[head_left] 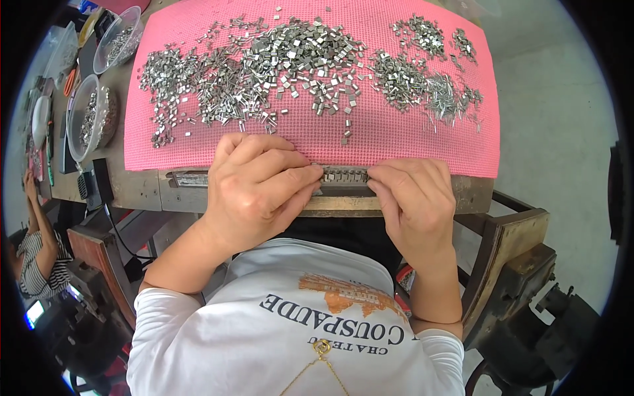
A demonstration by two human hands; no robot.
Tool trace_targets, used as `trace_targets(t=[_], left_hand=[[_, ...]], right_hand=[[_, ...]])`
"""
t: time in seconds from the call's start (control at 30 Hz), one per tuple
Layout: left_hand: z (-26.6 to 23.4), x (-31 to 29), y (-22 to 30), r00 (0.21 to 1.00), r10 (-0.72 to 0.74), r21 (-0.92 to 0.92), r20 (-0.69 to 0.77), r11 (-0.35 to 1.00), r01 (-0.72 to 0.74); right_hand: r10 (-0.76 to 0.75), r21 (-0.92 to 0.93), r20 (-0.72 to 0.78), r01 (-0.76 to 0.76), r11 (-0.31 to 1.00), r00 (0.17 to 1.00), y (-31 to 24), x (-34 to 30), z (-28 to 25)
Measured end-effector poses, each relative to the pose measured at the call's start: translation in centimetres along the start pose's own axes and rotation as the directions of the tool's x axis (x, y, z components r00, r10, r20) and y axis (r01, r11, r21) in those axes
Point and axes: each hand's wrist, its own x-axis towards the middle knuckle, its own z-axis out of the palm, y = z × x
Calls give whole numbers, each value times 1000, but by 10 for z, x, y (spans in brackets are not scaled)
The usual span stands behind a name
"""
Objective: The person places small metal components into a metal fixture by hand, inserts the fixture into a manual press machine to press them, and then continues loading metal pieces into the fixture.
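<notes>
A short row of small metal pieces (345, 175) lies along the table's front edge, between my two hands. My left hand (254, 188) is closed, thumb and fingertips pinching at the row's left end. At the right end my right hand (417, 198) is also closed, its fingertips bent down against the row. The fingers partly cover both ends. A long metal rail (188, 179) runs under my left hand along the edge. Just beyond lies a pink textured mat (396, 148) with heaps of small square metal pieces (307, 49) and thin metal pins (446, 99).
At the left stand clear plastic bowls of metal pieces, a near bowl (82, 125) and a far bowl (105, 63). Beyond them are orange-handled scissors (69, 80). A person in a striped top (43, 264) sits at far left. A wooden table leg (492, 264) stands right.
</notes>
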Motion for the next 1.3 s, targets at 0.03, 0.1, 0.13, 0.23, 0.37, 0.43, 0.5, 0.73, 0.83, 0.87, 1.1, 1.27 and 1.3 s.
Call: trace_targets(t=[0.03, 0.1, 0.13, 0.23, 0.37, 0.43, 0.5, 0.73, 0.83, 0.87, 1.1, 1.27, 1.3], left_hand=[[0, -1, 1, 1000, 2, 13, -19, 1000, -2], [2, -1, 1, 999, 5, 28, -42, 1000, -4], [3, -1, 2, 999, -18, 3, -40, 1000, 18], [3, -2, 1, 999, -22, -18, -31, 1000, 22], [-1, 0, 4, 1000, 30, 22, 6, 999, -30], [-3, 0, 4, 999, 30, 19, 33, 999, -30], [-4, 0, 0, 998, 26, 21, 61, 999, -27], [2, -4, -10, 992, -97, -159, 78, 981, 109], [1, 0, -5, 980, -183, -199, 82, 960, 196], [0, 0, -3, 968, -235, -217, 86, 944, 248], [-15, -24, -8, 967, -187, -199, -172, 968, 152], [-33, -53, -27, 938, -233, -72, -258, 972, 222], [-35, -58, -28, 933, -248, -52, -262, 969, 243]], right_hand=[[0, 1, 0, 0, 1000, 1000, 0, 0, 0], [19, 56, 7, -19, 998, 1000, 3, -1, -1], [17, 57, 6, -18, 998, 1000, 3, -1, -1], [62, 69, 17, -63, 996, 998, 1, -3, -1], [77, 61, 8, -78, 995, 997, 1, -4, 5], [76, 73, -6, -75, 994, 997, 1, -6, 5], [91, 125, 1, -91, 988, 996, 0, -7, 4], [-41, 38, -119, 46, 998, 992, -9, -1, 11], [-99, 25, -51, 101, 995, 994, -16, 8, 18], [-113, 21, -31, 113, 993, 993, -16, 11, 22], [-156, -57, 48, 159, 986, 987, -25, 22, 33], [-167, -174, 110, 185, 967, 980, -34, 27, 37], [-158, -225, 140, 187, 956, 978, -37, 27, 37]])
